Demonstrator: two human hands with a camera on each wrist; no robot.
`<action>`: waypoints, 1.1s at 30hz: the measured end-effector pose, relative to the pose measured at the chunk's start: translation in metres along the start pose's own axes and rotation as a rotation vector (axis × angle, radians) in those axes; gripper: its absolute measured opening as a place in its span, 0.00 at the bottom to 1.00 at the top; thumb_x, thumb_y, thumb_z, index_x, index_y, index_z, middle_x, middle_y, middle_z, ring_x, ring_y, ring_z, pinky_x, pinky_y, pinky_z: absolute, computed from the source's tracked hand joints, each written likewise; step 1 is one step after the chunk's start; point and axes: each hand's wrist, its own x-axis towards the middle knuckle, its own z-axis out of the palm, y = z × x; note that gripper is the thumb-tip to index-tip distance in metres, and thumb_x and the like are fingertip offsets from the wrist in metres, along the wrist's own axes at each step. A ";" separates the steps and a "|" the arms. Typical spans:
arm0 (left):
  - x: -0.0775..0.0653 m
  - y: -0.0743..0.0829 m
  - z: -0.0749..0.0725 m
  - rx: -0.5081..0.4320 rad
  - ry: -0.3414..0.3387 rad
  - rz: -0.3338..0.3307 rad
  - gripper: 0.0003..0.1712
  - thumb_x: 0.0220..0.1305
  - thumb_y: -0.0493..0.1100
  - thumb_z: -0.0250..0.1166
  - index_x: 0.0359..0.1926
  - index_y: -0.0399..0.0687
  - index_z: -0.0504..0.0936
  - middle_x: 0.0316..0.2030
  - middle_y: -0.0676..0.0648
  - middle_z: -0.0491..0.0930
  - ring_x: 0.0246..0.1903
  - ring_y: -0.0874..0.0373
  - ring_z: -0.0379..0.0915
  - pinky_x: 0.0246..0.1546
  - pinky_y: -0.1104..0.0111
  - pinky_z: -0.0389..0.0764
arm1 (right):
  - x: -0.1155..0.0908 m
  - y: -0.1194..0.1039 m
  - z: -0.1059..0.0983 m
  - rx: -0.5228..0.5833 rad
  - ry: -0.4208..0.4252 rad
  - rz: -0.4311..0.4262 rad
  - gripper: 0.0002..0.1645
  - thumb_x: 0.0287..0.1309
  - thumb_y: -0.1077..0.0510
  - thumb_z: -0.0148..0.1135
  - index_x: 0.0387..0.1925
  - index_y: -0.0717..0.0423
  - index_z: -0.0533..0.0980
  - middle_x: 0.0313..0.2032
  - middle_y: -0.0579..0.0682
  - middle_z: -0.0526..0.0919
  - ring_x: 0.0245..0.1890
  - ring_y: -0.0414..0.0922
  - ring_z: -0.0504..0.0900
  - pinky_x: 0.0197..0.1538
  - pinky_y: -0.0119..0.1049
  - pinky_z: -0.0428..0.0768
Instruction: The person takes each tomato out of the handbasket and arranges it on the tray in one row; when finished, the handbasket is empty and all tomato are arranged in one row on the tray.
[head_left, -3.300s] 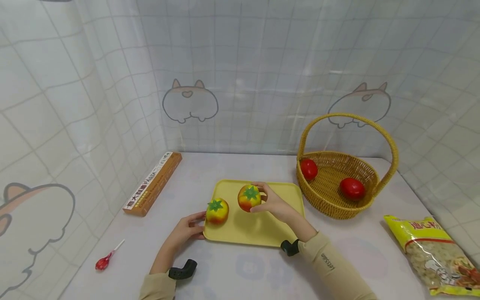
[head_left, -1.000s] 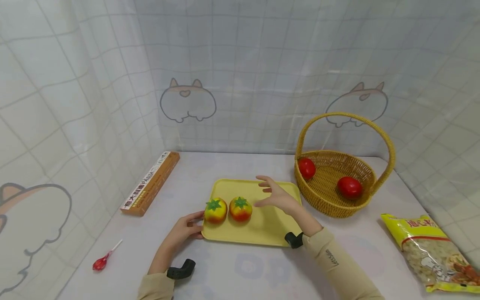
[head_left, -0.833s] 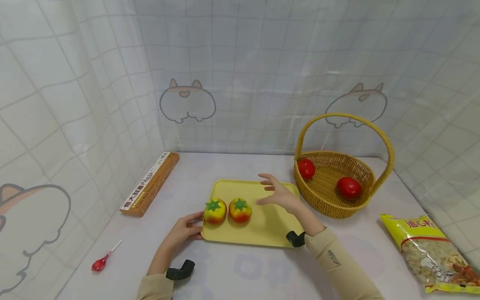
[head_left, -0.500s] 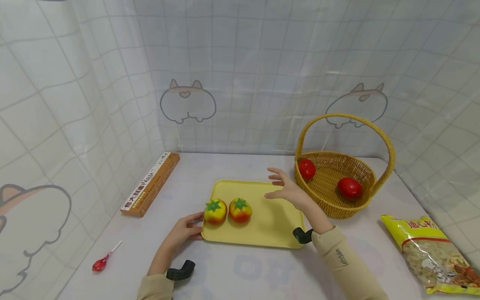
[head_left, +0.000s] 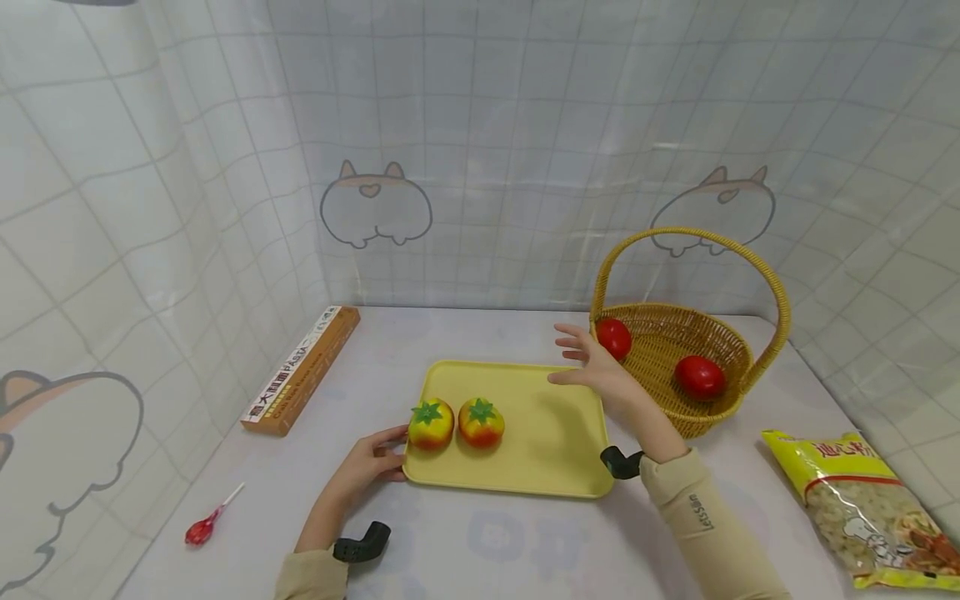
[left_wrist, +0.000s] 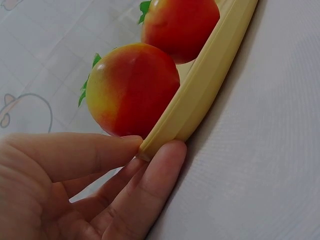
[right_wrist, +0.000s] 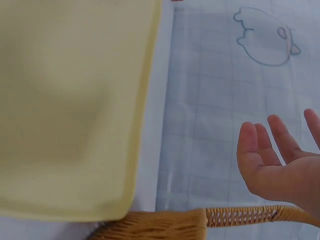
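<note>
Our right hand (head_left: 596, 367), fingers spread and empty, hovers just left of the basket's near tomato (head_left: 613, 337); left hand (head_left: 372, 457) pinches the yellow tray (head_left: 555, 433) corner.

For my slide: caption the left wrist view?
Left hand pinches the yellow tray corner beside two tomatoes.

Bright even light, soft shadows, wide-angle bending at edges, wrist views slightly soft
</note>
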 end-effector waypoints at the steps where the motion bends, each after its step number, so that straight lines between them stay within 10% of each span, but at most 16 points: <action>1: 0.000 0.000 0.000 -0.003 -0.001 0.001 0.35 0.59 0.33 0.60 0.66 0.32 0.59 0.60 0.30 0.64 0.31 0.55 0.77 0.35 0.65 0.83 | 0.000 -0.001 -0.002 0.001 0.004 -0.013 0.49 0.47 0.62 0.68 0.68 0.46 0.53 0.66 0.58 0.57 0.66 0.58 0.54 0.63 0.56 0.61; 33: 0.003 -0.008 -0.002 -0.003 -0.010 0.015 0.36 0.57 0.36 0.62 0.65 0.33 0.61 0.59 0.31 0.65 0.32 0.55 0.76 0.36 0.66 0.82 | 0.009 0.025 -0.083 0.020 0.246 -0.022 0.46 0.57 0.60 0.61 0.71 0.52 0.47 0.68 0.63 0.47 0.67 0.61 0.46 0.67 0.59 0.50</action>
